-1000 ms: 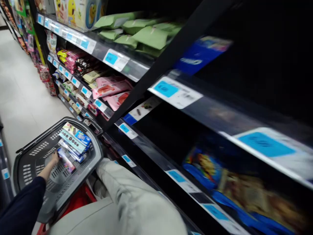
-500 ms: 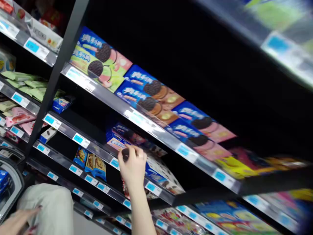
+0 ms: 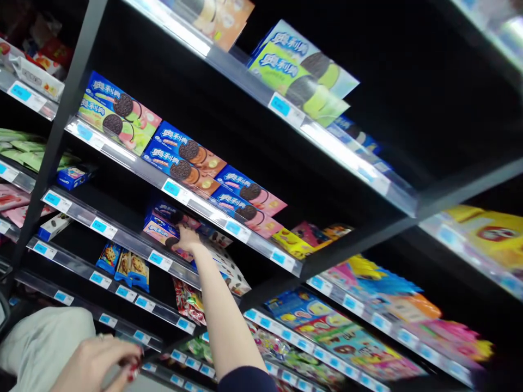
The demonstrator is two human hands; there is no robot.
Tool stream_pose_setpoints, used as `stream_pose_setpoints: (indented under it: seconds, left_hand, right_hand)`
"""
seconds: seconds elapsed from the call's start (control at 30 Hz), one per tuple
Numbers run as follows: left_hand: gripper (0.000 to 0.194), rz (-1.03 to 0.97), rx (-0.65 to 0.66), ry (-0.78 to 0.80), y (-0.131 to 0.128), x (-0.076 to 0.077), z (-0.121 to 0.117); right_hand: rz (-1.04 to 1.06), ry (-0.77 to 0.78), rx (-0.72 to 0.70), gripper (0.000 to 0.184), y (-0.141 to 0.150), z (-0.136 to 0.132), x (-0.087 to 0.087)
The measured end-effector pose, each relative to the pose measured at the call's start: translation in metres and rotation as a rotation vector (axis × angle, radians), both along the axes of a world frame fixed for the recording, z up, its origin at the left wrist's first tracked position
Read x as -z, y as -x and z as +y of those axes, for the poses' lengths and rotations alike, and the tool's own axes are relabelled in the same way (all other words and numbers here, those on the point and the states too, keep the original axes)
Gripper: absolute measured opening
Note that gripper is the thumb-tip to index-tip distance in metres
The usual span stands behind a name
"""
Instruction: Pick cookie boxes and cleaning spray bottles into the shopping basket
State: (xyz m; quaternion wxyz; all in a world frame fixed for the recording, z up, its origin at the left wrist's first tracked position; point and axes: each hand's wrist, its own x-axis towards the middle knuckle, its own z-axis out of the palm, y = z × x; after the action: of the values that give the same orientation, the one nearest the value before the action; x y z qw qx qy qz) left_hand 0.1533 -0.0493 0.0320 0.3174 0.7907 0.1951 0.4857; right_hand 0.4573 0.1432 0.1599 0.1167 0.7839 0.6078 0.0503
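My right hand [image 3: 187, 239] reaches up and forward into the middle shelf, with its fingers curled over the edge of a blue and pink cookie box [image 3: 157, 227] that lies in a small stack there. My bare forearm stretches up from a dark sleeve at the bottom of the frame. Low at the bottom left is my left hand [image 3: 96, 362], fingers bent, close to my knee in light trousers [image 3: 41, 340]. Whether it holds anything is unclear.
Black store shelves with blue price tags [image 3: 102, 227] fill the view. Rows of blue cookie boxes [image 3: 186, 158] sit one shelf up, small cookie packs [image 3: 125, 267] one shelf down, bright snack bags [image 3: 327, 332] at the lower right. A sliver of the grey basket [image 3: 2, 313] shows at far left.
The view has swung from the basket on the floor up to the shelves. My left hand left the basket, and my right hand has reached deeper onto the cookie box.
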Motion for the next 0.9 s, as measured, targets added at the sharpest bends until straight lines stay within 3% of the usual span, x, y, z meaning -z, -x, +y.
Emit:
stream_pose_setpoints:
  seconds: [0.1, 0.27, 0.37, 0.5, 0.6, 0.7, 0.8, 0.9]
  left_hand:
    - [0.023, 0.017, -0.105, 0.091, 0.005, 0.005, 0.004]
    - [0.022, 0.048, -0.033, 0.356, 0.003, 0.009, 0.007]
    - [0.029, -0.035, -0.047, 0.577, 0.004, 0.014, 0.011]
    - [0.057, -0.436, 0.011, 0.814, 0.013, 0.012, 0.020]
    - [0.074, -0.605, 0.219, 0.945, 0.026, 0.003, 0.020]
    - [0.077, -0.478, 0.362, 1.060, 0.036, -0.015, 0.011]
    - [0.070, -0.316, 0.284, 1.151, 0.039, -0.033, 0.000]
    - [0.060, -0.306, 0.190, 1.202, 0.036, -0.039, -0.004]
  right_hand:
    - [0.029, 0.003, -0.018, 0.060, 0.003, -0.003, -0.002]
    - [0.104, -0.138, -0.116, 0.063, 0.021, -0.029, -0.026]
    - [0.158, -0.212, -0.208, 0.061, 0.041, -0.071, -0.048]
    - [0.432, -0.135, -0.356, 0.056, 0.069, -0.146, -0.065]
    - [0.692, 0.033, -0.368, 0.054, 0.082, -0.191, -0.060]
    - [0.842, 0.216, -0.343, 0.054, 0.091, -0.217, -0.043]
    - [0.904, 0.316, -0.290, 0.051, 0.093, -0.230, -0.029]
    - [1.081, 0.244, -0.195, 0.045, 0.086, -0.245, -0.023]
